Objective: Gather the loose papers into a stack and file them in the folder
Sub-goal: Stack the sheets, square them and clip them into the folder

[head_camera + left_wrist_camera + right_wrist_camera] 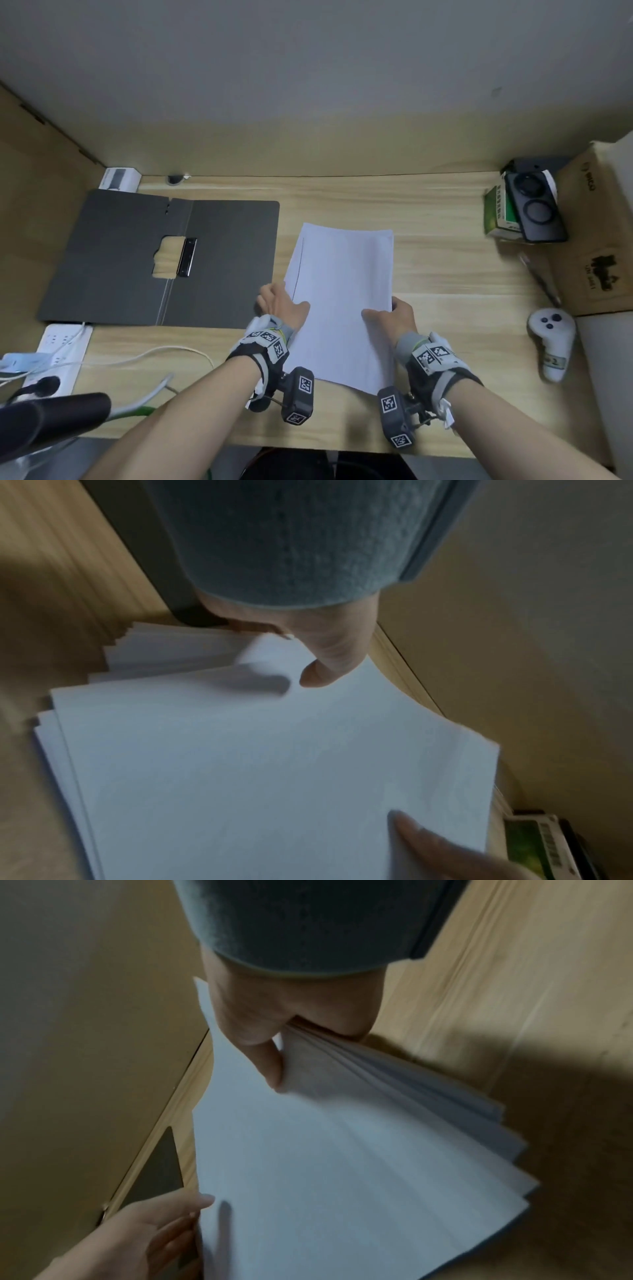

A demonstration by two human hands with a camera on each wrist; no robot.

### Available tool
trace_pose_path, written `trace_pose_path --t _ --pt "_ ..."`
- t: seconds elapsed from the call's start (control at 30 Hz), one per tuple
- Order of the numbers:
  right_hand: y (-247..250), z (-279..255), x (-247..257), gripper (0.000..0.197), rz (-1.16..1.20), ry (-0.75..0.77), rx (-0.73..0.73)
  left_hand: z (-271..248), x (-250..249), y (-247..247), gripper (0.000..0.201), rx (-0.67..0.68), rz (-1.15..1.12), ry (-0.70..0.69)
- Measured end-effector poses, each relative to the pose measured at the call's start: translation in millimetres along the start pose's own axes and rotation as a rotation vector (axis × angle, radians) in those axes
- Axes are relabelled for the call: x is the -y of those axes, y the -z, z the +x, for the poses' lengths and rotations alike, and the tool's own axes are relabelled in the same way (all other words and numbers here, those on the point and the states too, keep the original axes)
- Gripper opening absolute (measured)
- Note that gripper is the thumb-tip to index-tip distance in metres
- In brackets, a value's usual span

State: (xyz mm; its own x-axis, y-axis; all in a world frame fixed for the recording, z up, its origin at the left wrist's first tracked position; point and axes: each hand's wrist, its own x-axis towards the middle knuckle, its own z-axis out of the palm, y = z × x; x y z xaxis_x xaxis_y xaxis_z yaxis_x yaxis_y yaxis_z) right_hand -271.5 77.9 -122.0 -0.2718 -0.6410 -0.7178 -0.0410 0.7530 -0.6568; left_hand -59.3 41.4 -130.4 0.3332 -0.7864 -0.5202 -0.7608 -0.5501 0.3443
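Observation:
A stack of white papers [342, 294] sits at the middle of the wooden desk, its sheets slightly fanned at the edges [445, 1123]. My left hand [284, 305] grips the stack's left edge, thumb [325, 669] on top and fingers underneath. My right hand [394, 315] grips the right edge, thumb [270, 1058] pressed on the top sheet and fingers curled below. The stack [257, 764] looks partly lifted off the desk. The dark grey folder [164, 260] lies open flat to the left, its metal clip [186, 257] at the spine.
A power strip [58, 353] with cables lies at the front left. At the right stand a green box [496, 212] with a dark device [534, 205], a cardboard box [596, 240], a pen [537, 277] and a white controller [553, 342]. A wall closes the desk's back.

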Motion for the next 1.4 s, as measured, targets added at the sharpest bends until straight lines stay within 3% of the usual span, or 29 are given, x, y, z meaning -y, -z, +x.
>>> trace_pose_path --t 0.07,0.17,0.33,0.43,0.53,0.67,0.83,0.9,1.07,1.27,1.4 --pt "-2.0 4.3 -2.7 0.021 0.01 0.002 -0.02 2.9 2.6 7.8 0.059 0.015 -0.034 0.031" --pt "-5.7 3.5 -2.8 0.021 0.081 -0.048 -0.028 9.7 -0.2 15.4 0.062 0.155 -0.099 0.069" --pt "-8.9 -1.9 -8.7 0.02 0.081 -0.066 0.0 8.2 4.1 16.6 0.037 0.23 0.109 0.028" --pt "-12.7 -4.3 -9.4 0.022 0.042 -0.04 -0.036 -1.7 8.1 17.7 0.025 0.302 -0.135 0.029" --pt "-12.7 -9.7 9.3 0.023 0.041 0.031 -0.08 -8.9 3.3 35.0 0.029 0.351 -0.377 0.004" --pt "-4.9 -28.9 75.2 0.024 0.167 0.261 -0.096 -11.6 -28.8 92.6 0.04 0.273 -0.672 -0.16" --pt "-0.2 -48.0 150.9 0.023 0.328 0.476 -0.074 -9.2 -70.6 152.2 0.032 0.103 -0.78 -0.361" --pt "0.3 -53.8 157.4 0.025 0.361 0.52 -0.022 -7.2 -74.2 152.6 0.028 0.11 -0.775 -0.359" --pt "-1.9 -49.0 123.6 0.038 0.32 0.483 0.038 -6.0 -52.2 134.4 0.028 0.233 -0.714 -0.341" --pt "1.0 -32.5 116.2 0.032 0.307 0.445 0.027 0.0 -65.9 129.9 0.026 0.208 -0.798 -0.38" --pt "-3.5 -33.4 123.7 0.024 0.42 0.43 -0.024 -5.1 -76.1 122.9 0.029 0.143 -0.857 -0.373"
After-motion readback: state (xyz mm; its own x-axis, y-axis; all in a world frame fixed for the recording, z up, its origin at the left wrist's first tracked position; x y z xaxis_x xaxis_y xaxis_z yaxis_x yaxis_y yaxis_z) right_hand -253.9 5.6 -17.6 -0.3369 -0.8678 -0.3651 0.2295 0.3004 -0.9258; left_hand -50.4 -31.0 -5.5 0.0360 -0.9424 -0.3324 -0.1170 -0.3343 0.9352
